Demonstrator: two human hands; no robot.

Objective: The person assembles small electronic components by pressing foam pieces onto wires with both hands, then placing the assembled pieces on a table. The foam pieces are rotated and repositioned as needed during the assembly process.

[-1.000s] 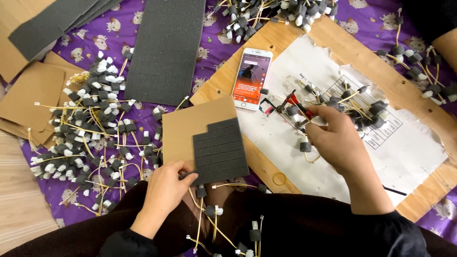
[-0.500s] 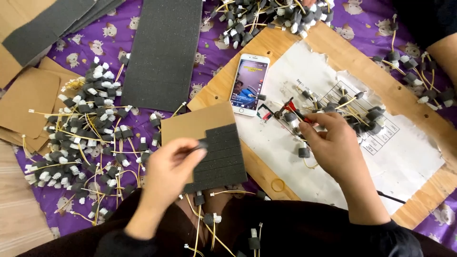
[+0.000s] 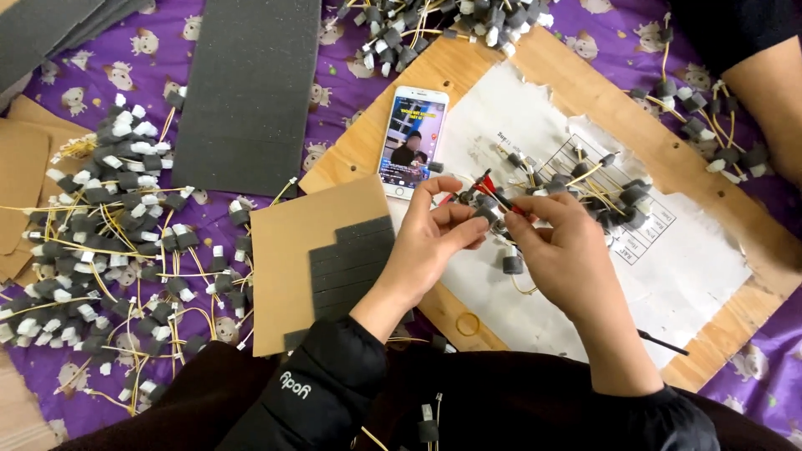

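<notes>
Left hand (image 3: 430, 242): mine; thumb and fingers pinched on a small dark foam strip (image 3: 482, 214), held above the wooden board (image 3: 359, 146).
Right hand (image 3: 564, 250): mine; fingers closed on a yellow-wired connector piece (image 3: 501, 219) with a red-handled tool (image 3: 493, 190) just above it; exactly which finger bears on which I cannot tell.
Position of work: both hands meet over the white diagram sheet (image 3: 543, 125), just right of the smartphone (image 3: 413, 142).
Risk, slip: the foam strip is small and held at its edge; a loose pinch could, I judge, drop it among the parts below.
Risk, snag: loose yellow leads of the finished harness cluster (image 3: 614, 196) lie beside my right hand and could catch a finger.
Risk, mix-up: a grey foam cylinder (image 3: 512, 264) sits right under my hands and might be knocked off the sheet.
Surroundings, left: cardboard backing with cut foam strips (image 3: 351, 259); a heap of wired foam pieces (image 3: 109, 225) on purple cloth (image 3: 334, 75); a large grey foam sheet (image 3: 246, 88).
Surroundings, right: another person's forearm (image 3: 777, 100) at the board's far corner.
Obstruction: a rubber band (image 3: 468, 323) and a black stick (image 3: 664, 342) near my wrists.
</notes>
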